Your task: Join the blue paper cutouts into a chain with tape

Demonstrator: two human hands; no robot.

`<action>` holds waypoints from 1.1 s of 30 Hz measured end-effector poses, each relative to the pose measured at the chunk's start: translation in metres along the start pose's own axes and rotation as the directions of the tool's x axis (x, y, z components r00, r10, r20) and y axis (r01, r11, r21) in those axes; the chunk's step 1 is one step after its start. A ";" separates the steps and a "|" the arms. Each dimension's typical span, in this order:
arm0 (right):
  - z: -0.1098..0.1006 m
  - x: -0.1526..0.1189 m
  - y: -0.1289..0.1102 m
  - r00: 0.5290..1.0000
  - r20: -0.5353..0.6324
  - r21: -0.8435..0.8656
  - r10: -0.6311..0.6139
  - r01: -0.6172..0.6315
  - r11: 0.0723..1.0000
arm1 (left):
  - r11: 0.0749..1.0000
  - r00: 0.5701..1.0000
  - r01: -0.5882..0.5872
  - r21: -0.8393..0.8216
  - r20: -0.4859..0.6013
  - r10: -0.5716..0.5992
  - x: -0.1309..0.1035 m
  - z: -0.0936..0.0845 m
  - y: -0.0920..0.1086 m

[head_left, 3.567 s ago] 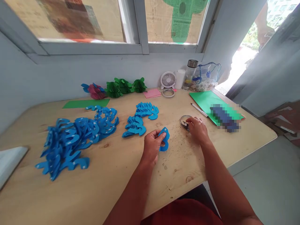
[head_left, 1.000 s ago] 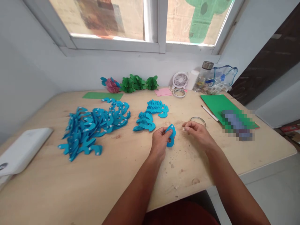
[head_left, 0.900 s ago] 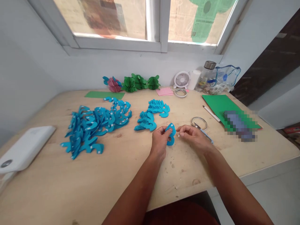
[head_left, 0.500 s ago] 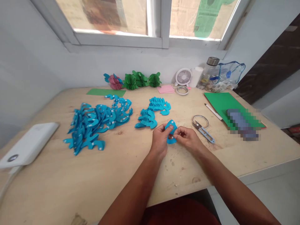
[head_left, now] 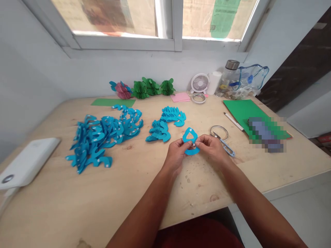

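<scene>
A blue paper cutout [head_left: 191, 151] with small white squares on it is held between my two hands over the table. My left hand [head_left: 177, 151] pinches its left side, thumb on top. From the right, my right hand [head_left: 210, 146] grips the same paper with closed fingertips. An opening shows in the upper part of the cutout. Just beyond my hands lie folded blue paper pieces [head_left: 159, 131] in two small bunches. A bigger heap of blue paper pieces [head_left: 103, 132], dotted with white squares, spreads to the left.
Snips [head_left: 227, 148] and a tape ring [head_left: 219, 128] lie right of my hands. Farther right are a pencil [head_left: 233, 121] and green sheets [head_left: 248, 112]. A white power bank [head_left: 31, 160] is at the left. Green paper figures [head_left: 152, 86], a fan [head_left: 200, 83] and a bottle [head_left: 229, 77] line the back.
The blue cutout has opened out, showing a hole in its upper part. My right hand has shifted slightly right and up. The whole view has moved a little.
</scene>
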State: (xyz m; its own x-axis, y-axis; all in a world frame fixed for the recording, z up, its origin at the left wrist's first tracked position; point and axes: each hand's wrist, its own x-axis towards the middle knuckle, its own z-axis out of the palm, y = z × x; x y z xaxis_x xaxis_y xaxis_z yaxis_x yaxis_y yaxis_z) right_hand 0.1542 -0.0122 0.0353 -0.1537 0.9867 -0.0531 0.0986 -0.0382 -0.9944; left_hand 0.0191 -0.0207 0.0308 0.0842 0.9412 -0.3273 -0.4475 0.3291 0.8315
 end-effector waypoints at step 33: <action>0.016 -0.002 0.006 0.975 -0.208 0.224 0.083 -0.035 0.974 | 0.983 0.971 -0.170 -0.069 -0.184 0.155 -0.006 0.013 -0.005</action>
State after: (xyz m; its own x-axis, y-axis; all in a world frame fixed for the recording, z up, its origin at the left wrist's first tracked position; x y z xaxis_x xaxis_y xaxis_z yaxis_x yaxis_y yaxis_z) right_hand 0.1390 -0.0167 0.0284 0.0627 0.9914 -0.1150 -0.1193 -0.1069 -0.9871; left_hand 0.0325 -0.0266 0.0343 -0.1510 0.9506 -0.2713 -0.5154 0.1585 0.8422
